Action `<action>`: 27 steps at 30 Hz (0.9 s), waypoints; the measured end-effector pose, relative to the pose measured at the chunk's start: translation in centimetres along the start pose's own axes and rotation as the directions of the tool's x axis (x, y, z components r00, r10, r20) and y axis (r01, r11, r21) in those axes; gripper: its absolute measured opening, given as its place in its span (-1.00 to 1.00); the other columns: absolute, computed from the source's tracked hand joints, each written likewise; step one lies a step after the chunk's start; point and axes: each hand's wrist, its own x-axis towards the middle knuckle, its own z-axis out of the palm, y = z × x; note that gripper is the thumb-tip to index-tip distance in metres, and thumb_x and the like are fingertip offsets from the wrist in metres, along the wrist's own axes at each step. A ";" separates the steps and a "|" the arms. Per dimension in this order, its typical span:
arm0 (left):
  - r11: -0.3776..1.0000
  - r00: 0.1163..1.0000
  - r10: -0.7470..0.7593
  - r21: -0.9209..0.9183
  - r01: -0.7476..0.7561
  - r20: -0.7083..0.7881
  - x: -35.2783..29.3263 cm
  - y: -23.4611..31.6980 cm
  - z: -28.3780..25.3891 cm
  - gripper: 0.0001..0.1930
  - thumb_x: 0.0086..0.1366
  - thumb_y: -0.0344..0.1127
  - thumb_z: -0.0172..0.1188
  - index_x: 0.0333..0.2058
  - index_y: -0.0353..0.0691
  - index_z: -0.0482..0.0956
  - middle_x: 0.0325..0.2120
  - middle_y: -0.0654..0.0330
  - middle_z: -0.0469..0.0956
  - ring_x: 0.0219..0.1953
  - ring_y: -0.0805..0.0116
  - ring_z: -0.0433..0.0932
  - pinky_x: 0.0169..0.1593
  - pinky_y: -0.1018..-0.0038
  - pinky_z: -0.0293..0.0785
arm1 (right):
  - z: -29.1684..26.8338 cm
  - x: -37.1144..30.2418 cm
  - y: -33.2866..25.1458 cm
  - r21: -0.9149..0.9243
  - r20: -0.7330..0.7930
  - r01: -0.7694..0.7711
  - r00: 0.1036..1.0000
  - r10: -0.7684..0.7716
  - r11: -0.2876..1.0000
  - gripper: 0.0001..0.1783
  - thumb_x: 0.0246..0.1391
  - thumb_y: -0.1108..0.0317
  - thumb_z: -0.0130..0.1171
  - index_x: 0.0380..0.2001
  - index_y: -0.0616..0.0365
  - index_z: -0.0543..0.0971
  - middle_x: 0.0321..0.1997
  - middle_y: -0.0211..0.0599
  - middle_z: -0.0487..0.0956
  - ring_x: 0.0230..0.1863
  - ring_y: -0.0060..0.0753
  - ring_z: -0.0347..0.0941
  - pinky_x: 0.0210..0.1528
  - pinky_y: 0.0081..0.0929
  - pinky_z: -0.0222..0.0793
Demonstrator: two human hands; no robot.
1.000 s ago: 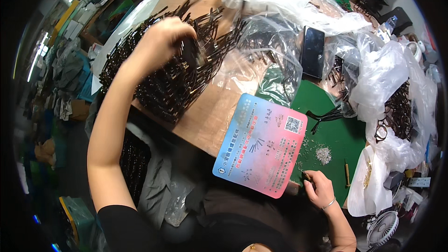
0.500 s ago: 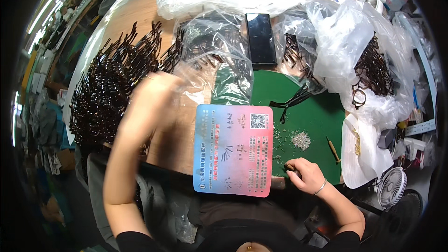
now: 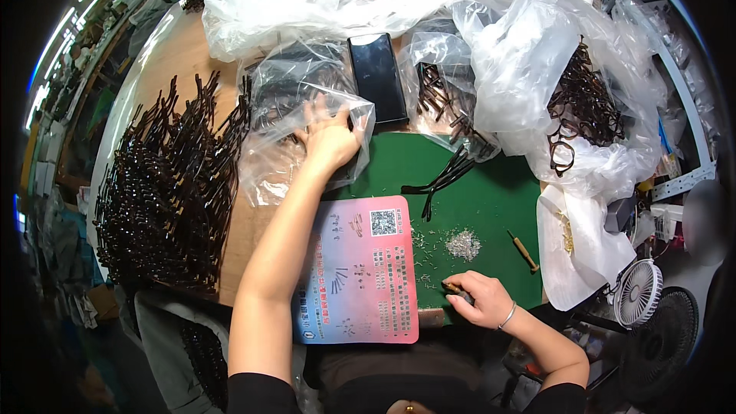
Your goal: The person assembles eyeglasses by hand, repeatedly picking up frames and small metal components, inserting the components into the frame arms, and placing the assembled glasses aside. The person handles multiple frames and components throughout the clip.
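Observation:
My left hand (image 3: 331, 138) reaches over a clear plastic bag (image 3: 264, 176) with dark eyeglass temples inside. Its fingers are spread at the bag's mouth, partly behind the film, and no grasped piece shows. Near the front edge of the green mat (image 3: 491, 199), my right hand (image 3: 481, 300) is closed round a small screwdriver (image 3: 457, 290), most of it hidden in the palm. Just beyond that hand lies a heap of tiny silver screws (image 3: 463, 244), with loose ones scattered to its left. A few dark temples (image 3: 441, 180) rest farther back on the mat.
A big pile of dark temples (image 3: 169, 192) covers the table's left. Behind the mat lies a black phone (image 3: 377, 80). A pink-and-blue printed card (image 3: 360, 276) sits in front of me. Rightward are a second screwdriver (image 3: 524, 251), bagged eyeglass frames (image 3: 586, 100) and a small fan (image 3: 639, 291).
My left hand has swung from beside the temple pile, rightward onto the plastic bag. My right hand stays closed at the mat's front edge. The whole view has shifted a little.

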 end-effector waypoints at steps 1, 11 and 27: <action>0.999 0.997 0.038 0.010 -0.039 0.073 -0.2 -0.5 -0.5 -0.44 0.20 0.05 -0.05 0.12 -0.07 0.32 0.27 -0.14 -0.10 0.31 -0.20 -0.20 0.19 -0.24 -0.14 | -0.1 0.1 -0.1 0.016 0.008 0.004 1.000 -0.004 1.000 -0.77 -0.04 0.31 0.16 -0.27 0.13 0.50 -0.43 -0.25 0.50 -0.46 -0.24 0.48 -0.43 -0.43 0.41; 0.930 0.937 0.342 0.170 -0.326 -0.069 -6.5 -3.8 -2.5 -0.69 -0.03 -0.54 0.09 -0.22 -0.29 0.48 -0.32 -0.06 0.54 -0.24 0.00 0.52 -0.16 0.25 0.44 | 0.0 0.1 0.2 0.035 -0.032 0.021 0.999 -0.020 0.999 -0.75 -0.05 0.32 0.16 -0.27 0.16 0.51 -0.48 -0.24 0.48 -0.51 -0.25 0.46 -0.47 -0.43 0.39; 0.932 0.939 0.264 -0.190 -0.307 -0.220 -12.2 -3.6 -6.6 -0.78 0.00 -0.38 0.30 -0.33 -0.27 0.58 -0.40 0.14 0.58 -0.32 0.29 0.51 -0.19 0.44 0.41 | 0.4 -0.8 0.3 0.025 -0.062 0.053 0.997 -0.051 0.998 -0.77 -0.05 0.35 0.17 -0.28 0.18 0.50 -0.48 -0.24 0.46 -0.51 -0.25 0.43 -0.47 -0.45 0.36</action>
